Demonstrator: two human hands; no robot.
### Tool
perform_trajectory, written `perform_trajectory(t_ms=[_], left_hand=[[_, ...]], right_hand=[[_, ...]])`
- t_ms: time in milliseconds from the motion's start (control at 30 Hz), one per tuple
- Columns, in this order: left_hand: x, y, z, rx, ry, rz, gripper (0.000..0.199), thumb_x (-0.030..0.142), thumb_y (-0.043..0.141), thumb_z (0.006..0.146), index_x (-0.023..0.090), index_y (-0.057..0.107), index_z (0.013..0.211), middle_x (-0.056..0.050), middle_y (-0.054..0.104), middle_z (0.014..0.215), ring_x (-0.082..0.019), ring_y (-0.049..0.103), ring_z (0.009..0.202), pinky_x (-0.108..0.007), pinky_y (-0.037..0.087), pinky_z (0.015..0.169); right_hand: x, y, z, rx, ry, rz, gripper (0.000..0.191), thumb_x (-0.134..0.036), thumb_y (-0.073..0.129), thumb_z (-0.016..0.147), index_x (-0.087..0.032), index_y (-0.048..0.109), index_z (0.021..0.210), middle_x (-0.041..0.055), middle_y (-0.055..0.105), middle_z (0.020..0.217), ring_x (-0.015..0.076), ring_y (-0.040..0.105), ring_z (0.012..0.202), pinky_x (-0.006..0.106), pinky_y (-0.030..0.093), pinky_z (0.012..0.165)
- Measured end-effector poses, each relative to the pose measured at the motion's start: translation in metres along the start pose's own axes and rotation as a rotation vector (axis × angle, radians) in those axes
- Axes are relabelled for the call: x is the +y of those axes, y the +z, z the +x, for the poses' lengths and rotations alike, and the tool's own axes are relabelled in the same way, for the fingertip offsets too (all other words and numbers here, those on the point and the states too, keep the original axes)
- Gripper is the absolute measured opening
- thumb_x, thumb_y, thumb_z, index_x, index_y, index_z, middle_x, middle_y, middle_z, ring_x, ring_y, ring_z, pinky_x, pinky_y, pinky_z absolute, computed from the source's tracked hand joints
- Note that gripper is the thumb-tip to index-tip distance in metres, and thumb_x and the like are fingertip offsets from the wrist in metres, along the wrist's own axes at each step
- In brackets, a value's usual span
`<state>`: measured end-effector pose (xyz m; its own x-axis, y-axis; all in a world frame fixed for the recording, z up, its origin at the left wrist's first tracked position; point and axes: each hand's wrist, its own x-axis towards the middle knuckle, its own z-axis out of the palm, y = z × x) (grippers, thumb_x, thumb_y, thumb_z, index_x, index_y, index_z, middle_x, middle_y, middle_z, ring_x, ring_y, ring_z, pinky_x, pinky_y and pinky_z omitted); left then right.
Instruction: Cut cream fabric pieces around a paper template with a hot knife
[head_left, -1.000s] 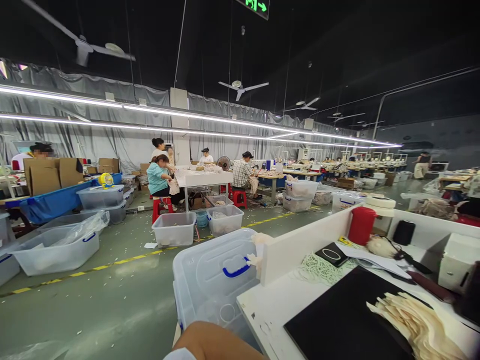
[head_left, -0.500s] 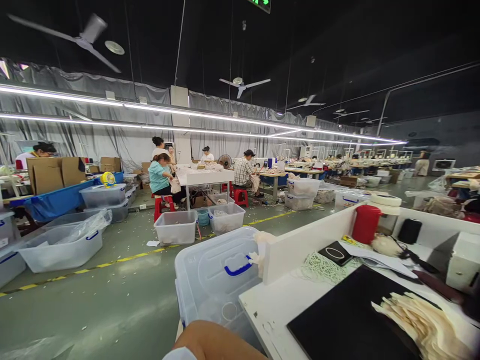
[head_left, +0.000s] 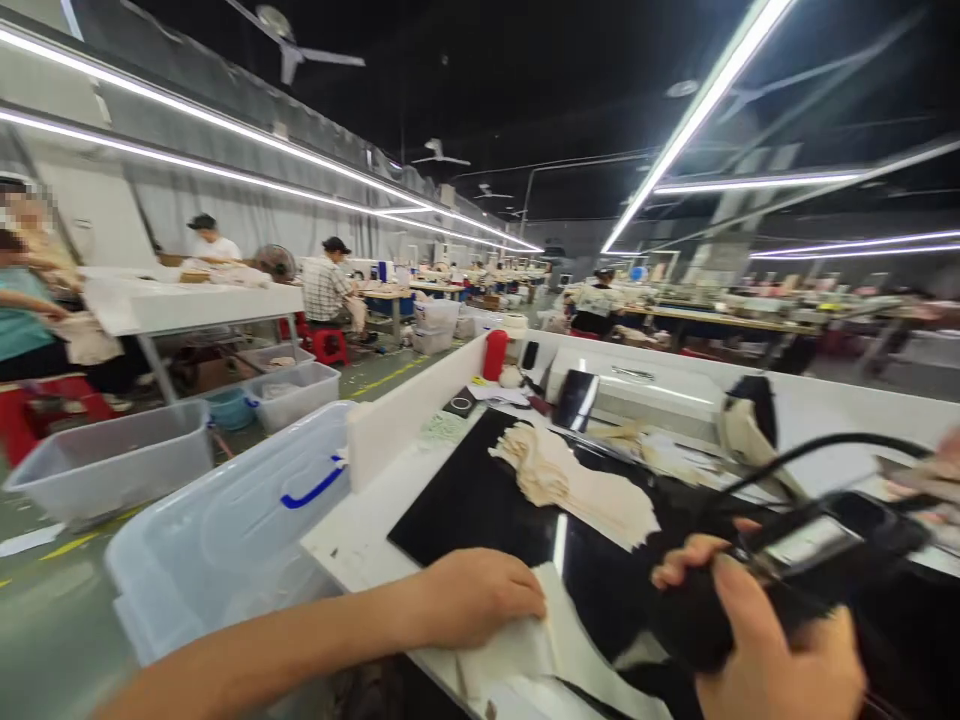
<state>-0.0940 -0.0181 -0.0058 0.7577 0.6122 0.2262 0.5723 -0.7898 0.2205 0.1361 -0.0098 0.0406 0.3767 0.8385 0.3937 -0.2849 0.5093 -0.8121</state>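
My left hand (head_left: 484,597) reaches in from the lower left, its fingers closed on a pale cream fabric piece (head_left: 566,625) at the table's front edge. At the lower right, my right hand (head_left: 772,625) wraps round the dark grip of a black hand tool (head_left: 817,545) with a metal plate on top. A thick black hose or cord arcs above it; blur hides the tool's exact kind and its underside. Between and beyond my hands, a stack of cream fabric pieces (head_left: 574,485) lies on a glossy black board (head_left: 457,510).
A lidded clear bin (head_left: 225,520) stands against the table's left side. Along the raised white edge (head_left: 420,415) are a red container (head_left: 495,355), green cord (head_left: 442,428) and papers. Co-workers sit at tables farther back, with open plastic bins (head_left: 112,460) on the floor.
The view has swung right and down toward the table. Both my hands now show, the left on a fabric piece and the right on the black tool; before, only part of an arm showed.
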Motion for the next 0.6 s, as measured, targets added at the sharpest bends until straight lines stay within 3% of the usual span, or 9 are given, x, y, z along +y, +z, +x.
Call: perform_trajectory(t_ms=[100,300,467,600], left_hand=[[-0.002,-0.005,-0.003,0.110,-0.062,-0.078,0.039,-0.005,0.054,0.090,0.015,0.071,0.119,-0.007,0.071,0.125,-0.022,0.068,0.116,-0.030,0.054,0.103],[0.003,-0.013,0.015,0.172,-0.135,-0.086,0.035,-0.001,0.050,0.096,0.014,0.070,0.121,-0.008,0.071,0.124,-0.023,0.067,0.116,-0.034,0.054,0.103],[0.003,0.001,0.033,0.131,-0.114,-0.044,0.034,-0.003,0.052,0.095,0.014,0.069,0.119,-0.008,0.071,0.122,-0.023,0.067,0.113,-0.033,0.056,0.100],[-0.002,0.012,0.034,0.080,-0.084,0.002,0.035,-0.005,0.052,0.092,0.014,0.069,0.116,-0.008,0.070,0.121,-0.023,0.067,0.111,-0.033,0.057,0.097]], right_hand=[[-0.008,0.002,0.000,0.054,0.030,-0.014,0.054,-0.044,0.091,0.071,-0.026,0.060,0.111,-0.0032,0.066,0.076,0.0169,0.061,0.063,0.030,0.056,0.061],[-0.011,0.009,-0.004,0.045,0.037,-0.035,0.051,-0.044,0.089,0.074,-0.025,0.059,0.110,-0.0022,0.067,0.078,0.0166,0.061,0.064,0.031,0.055,0.063],[-0.014,0.002,-0.010,0.036,0.034,-0.029,0.050,-0.043,0.089,0.075,-0.025,0.059,0.110,-0.0025,0.066,0.077,0.0164,0.061,0.062,0.031,0.055,0.062],[-0.014,-0.005,-0.014,0.010,0.050,-0.045,0.050,-0.043,0.088,0.077,-0.026,0.058,0.113,-0.0021,0.067,0.077,0.0174,0.062,0.062,0.033,0.056,0.063]])
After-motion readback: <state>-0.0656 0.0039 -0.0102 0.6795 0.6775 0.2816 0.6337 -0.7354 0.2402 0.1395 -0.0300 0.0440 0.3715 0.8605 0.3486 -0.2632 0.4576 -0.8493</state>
